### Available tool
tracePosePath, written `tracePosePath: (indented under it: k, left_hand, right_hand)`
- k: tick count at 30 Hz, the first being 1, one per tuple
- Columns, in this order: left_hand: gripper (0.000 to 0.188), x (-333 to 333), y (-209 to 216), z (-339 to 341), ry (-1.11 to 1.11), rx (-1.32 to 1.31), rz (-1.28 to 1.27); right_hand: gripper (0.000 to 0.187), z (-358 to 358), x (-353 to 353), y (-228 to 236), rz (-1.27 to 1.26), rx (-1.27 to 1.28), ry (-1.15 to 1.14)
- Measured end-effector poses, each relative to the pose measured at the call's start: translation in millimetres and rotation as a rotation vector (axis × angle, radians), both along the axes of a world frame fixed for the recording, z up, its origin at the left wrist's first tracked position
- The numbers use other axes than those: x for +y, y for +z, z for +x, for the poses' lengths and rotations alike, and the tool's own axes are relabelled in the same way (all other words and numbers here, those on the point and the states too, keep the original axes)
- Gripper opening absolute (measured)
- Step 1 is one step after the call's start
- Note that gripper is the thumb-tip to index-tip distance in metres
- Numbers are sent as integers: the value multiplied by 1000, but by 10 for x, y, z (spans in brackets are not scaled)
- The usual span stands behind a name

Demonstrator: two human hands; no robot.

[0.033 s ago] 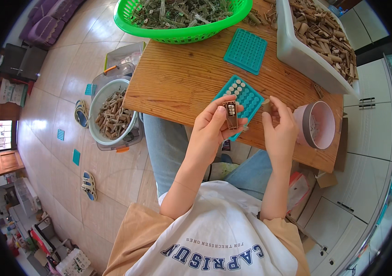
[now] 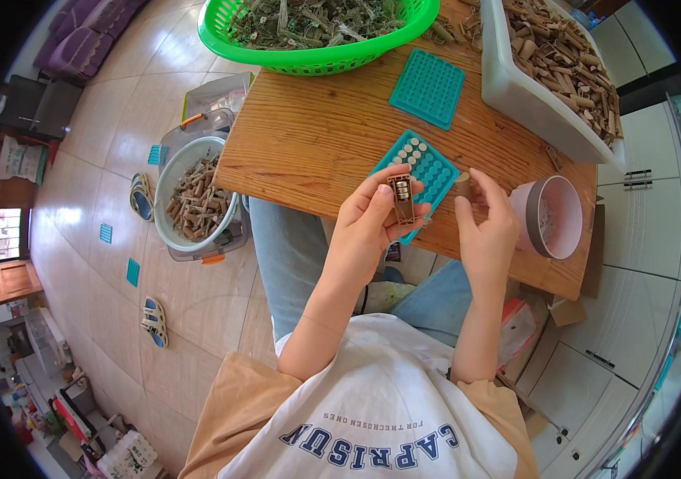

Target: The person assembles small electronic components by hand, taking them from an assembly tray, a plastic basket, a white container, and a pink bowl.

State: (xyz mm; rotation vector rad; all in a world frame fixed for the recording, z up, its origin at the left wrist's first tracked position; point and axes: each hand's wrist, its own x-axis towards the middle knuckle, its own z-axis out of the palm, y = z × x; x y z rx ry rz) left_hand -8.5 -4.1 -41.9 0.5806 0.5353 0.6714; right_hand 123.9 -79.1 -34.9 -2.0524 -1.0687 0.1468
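My left hand [image 2: 366, 209] is closed around a small brown plastic casing [image 2: 401, 201], held upright between thumb and fingers. Several shiny metal rings or discs show in its open middle. To its right, my right hand [image 2: 488, 223] pinches a small brown piece [image 2: 463, 184] like a cover shell, partly hidden by the fingertips. Beneath and behind both hands, a teal tray [image 2: 436, 173] with round pockets lies on the wooden table [image 2: 308, 136]. Several white round pieces [image 2: 413, 150] sit in its far left pockets.
A second teal tray [image 2: 427, 88] lies farther back. A green basket [image 2: 316, 61] and a white bin [image 2: 528, 112] of brown pieces stand at the far side. A pink cup [image 2: 570, 215] is by my right hand. On the left, a pale tub [image 2: 166, 209] holds more brown pieces.
My right hand's fingers have shifted very slightly around the small brown piece. My left hand and the casing stay where they were.
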Motion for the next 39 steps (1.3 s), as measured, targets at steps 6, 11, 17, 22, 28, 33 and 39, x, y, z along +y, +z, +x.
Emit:
tracePosePath:
  k: [6, 11, 17, 22, 28, 33, 39]
  left_hand:
    - [28, -80, -2, 14, 42, -110, -16]
    - [28, -170, -3, 12, 104, -244, 16]
    - [30, -250, -23, -42, 82, -306, 6]
    - [30, -263, -22, -43, 81, -325, 19]
    - [32, -340, -40, -6, 102, -356, 119]
    - [37, -478, -32, 67, 194, -326, 280]
    - [44, -533, -5, 21, 35, -297, 231]
  right_hand:
    - [25, -294, -80, 152, 308, 244, 64]
    - [25, -436, -74, 215, 349, 191, 126]
    - [27, -523, -50, 307, 329, -11, 173]
    - [28, -538, -91, 326, 320, -59, 182]
    - [27, -528, -145, 360, 284, -32, 164]
    - [27, -573, -228, 400, 243, -110, 154]
    - [25, -594, -354, 387, 148, -143, 171]
